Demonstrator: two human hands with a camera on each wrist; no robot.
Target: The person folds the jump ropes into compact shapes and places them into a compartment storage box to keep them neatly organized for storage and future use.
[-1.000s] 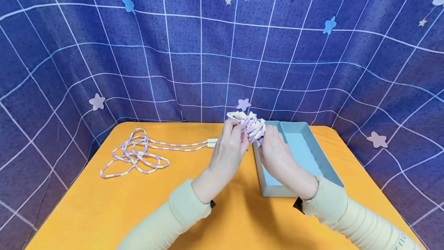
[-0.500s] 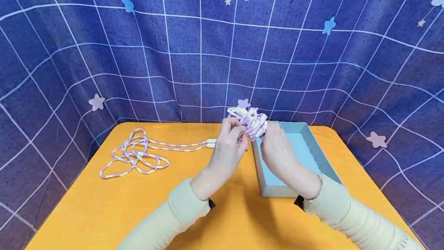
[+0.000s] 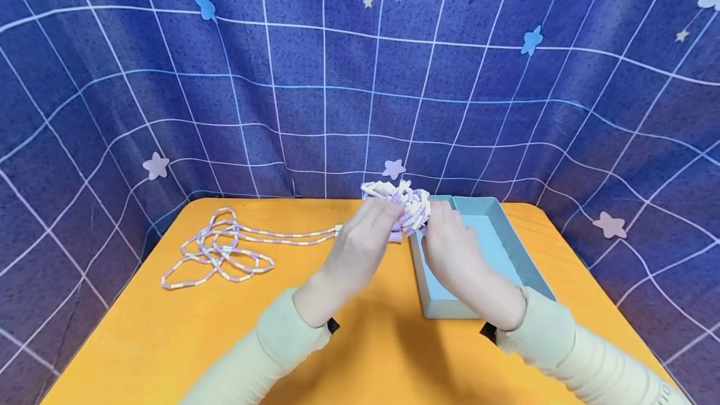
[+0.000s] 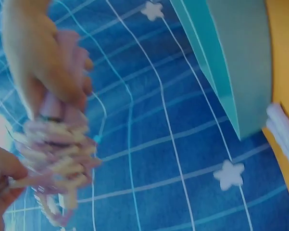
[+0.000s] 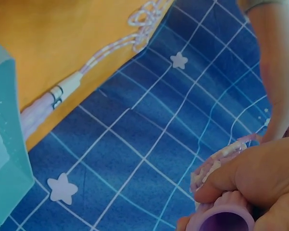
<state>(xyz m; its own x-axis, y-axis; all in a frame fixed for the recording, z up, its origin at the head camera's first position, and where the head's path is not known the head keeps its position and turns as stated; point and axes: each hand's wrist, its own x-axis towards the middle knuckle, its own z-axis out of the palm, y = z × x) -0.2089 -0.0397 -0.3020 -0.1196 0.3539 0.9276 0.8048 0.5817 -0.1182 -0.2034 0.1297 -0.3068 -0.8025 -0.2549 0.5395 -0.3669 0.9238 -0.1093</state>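
A purple-and-white beaded jump rope (image 3: 415, 208) is bunched in coils between my hands, above the table. In the right wrist view my right hand (image 5: 252, 178) grips its purple handles (image 5: 224, 208), one open end facing that camera. The left wrist view shows the handles (image 4: 69, 42) running into the wound coils, blurred. My left hand (image 3: 360, 239) is at the left side of the bundle; in the left wrist view its fingers (image 4: 9, 166) pinch a strand. From above, my right hand (image 3: 454, 252) hides the handles.
A second beaded jump rope (image 3: 194, 282) lies loosely looped at the table's left, its handles (image 5: 62, 91) partly behind my left hand in the head view. The blue-grey tray (image 3: 452, 311) stands under and beyond my right hand. A blue grid curtain (image 3: 349, 111) hangs behind the yellow table (image 3: 225, 342).
My left hand has moved slightly down and to the left, its back now covering its fingers. The bundle rose a little, then sank. My right hand has kept its hold on the handles.
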